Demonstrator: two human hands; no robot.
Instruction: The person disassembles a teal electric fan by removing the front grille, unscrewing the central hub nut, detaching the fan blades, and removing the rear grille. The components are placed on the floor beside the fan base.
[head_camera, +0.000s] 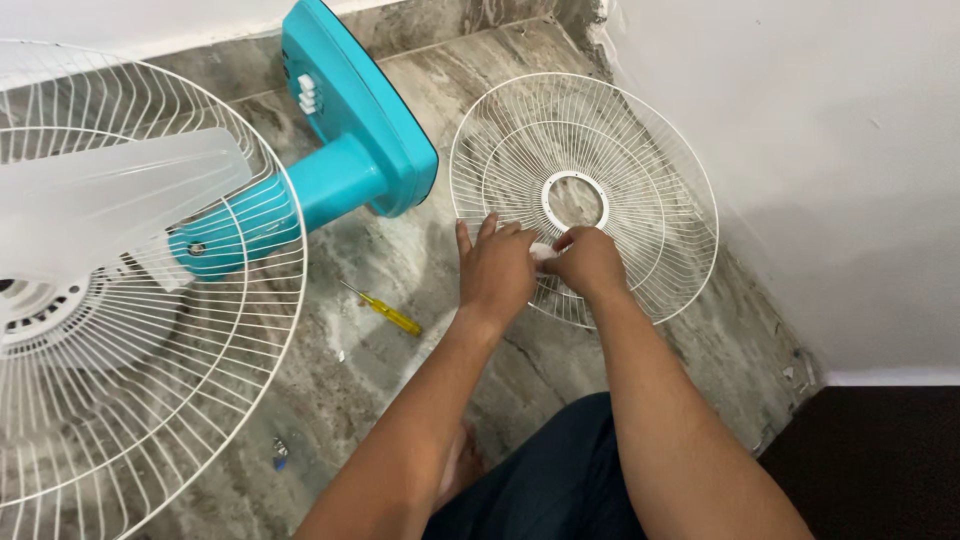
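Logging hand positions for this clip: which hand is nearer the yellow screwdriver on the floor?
Left. The left hand is just right of the screwdriver; the right hand is farther right, over the loose fan guard.

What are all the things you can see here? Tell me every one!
Loose fan guard: one, white wire, flat on the floor by the wall.
Small white piece: one, between the two hands, over the guard.
Fan: one, teal body and base, lying on its side, left.
Attached guard: one, white wire, around the pale blades.
Screwdriver: one, yellow, on the floor.
Floor: grey marbled stone.
Wall: white, right.
Left hand: on the loose guard.
Right hand: on the loose guard.
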